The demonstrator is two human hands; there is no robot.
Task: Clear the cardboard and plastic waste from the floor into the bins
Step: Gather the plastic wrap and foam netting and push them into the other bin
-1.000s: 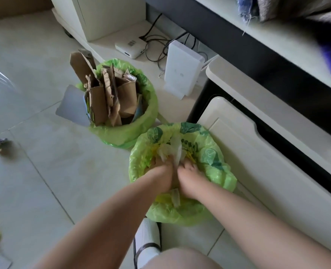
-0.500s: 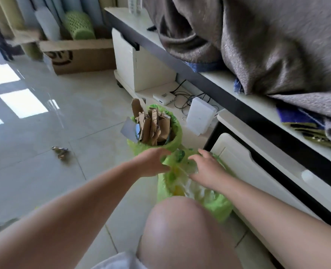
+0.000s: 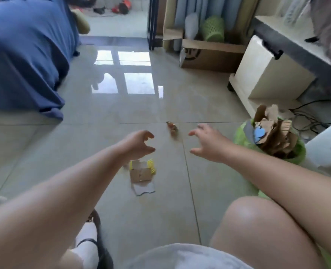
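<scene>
A torn brown cardboard piece with yellow and grey bits (image 3: 142, 174) lies on the tiled floor just below my left hand (image 3: 139, 143), which hovers above it, fingers curled and empty. A small crumpled brownish wrapper (image 3: 172, 127) lies farther out, between my two hands. My right hand (image 3: 207, 142) is spread open, palm down, empty. At the right stands a bin with a green liner (image 3: 242, 136), stuffed with cardboard strips (image 3: 275, 134). The second green-lined bin shows only as a sliver (image 3: 265, 193) behind my right forearm.
A blue-covered bed (image 3: 25, 55) fills the left. A large cardboard box (image 3: 209, 55) and a green basket (image 3: 213, 28) stand at the back. A cream cabinet (image 3: 267, 74), black cables (image 3: 312, 113) and a white box (image 3: 327, 146) line the right wall. My knee (image 3: 257, 230) is low right.
Both hands have left the near green-lined bin and now reach out over the floor, empty. The view has swung up and left from the bins to the open floor.
</scene>
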